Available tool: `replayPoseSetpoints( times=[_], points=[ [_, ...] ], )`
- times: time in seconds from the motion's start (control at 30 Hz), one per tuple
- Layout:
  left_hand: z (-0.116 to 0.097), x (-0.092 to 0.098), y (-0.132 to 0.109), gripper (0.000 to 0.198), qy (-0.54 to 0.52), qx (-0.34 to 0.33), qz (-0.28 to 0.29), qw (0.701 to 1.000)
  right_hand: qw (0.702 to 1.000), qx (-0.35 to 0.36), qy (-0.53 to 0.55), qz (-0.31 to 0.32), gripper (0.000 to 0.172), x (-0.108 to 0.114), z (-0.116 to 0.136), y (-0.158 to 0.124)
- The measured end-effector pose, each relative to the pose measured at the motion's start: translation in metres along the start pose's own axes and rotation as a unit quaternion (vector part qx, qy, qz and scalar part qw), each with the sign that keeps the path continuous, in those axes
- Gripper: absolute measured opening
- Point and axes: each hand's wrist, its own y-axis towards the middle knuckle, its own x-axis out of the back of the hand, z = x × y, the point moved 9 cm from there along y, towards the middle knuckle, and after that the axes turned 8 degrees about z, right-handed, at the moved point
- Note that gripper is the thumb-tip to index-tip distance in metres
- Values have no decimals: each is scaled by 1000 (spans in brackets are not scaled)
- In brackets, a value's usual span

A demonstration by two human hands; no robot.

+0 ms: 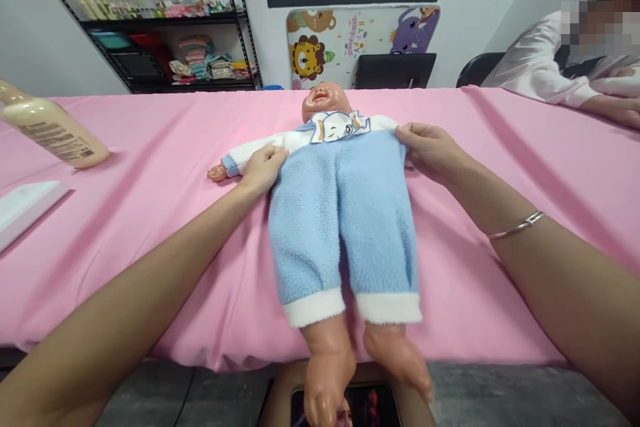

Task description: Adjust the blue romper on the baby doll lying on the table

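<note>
Head view, and both hands are on the baby doll (340, 213), lying face up at the centre of the pink table (150, 227), head at twelve o'clock, bare feet hanging over the near edge at six. Left hand (263, 168) is pinched shut on the blue fleece romper (345, 227) at the doll's shoulder, about ten o'clock from the doll's middle, just beside its white sleeve. Right hand (430, 150) grips the same garment on the opposite shoulder, at two o'clock, fingers curled over the fabric; a thin bracelet (517, 225) sits on that wrist. Over at nine o'clock, a tan bottle (53, 128) lies tilted, with a white flat box (25, 208) near it. Far at two o'clock, another person's sleeve (545, 67) rests on the table, well apart.
</note>
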Motion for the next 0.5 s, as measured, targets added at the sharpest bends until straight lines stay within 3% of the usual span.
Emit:
replayPoseSetpoints(
  times=[0.17, 0.33, 0.5],
  points=[
    [1, 1, 0, 27, 44, -1, -3, 999, 997, 38, 34, -51, 30, -1, -10, 13],
    [-7, -1, 4, 30, 142, -29, 47, 988, 991, 91, 33, -87, 35, 2, -2, 15],
    [-20, 6, -1, 27, 181, -46, 15, 982, 995, 69, -18, -69, 33, -9, -15, 17]
  ],
)
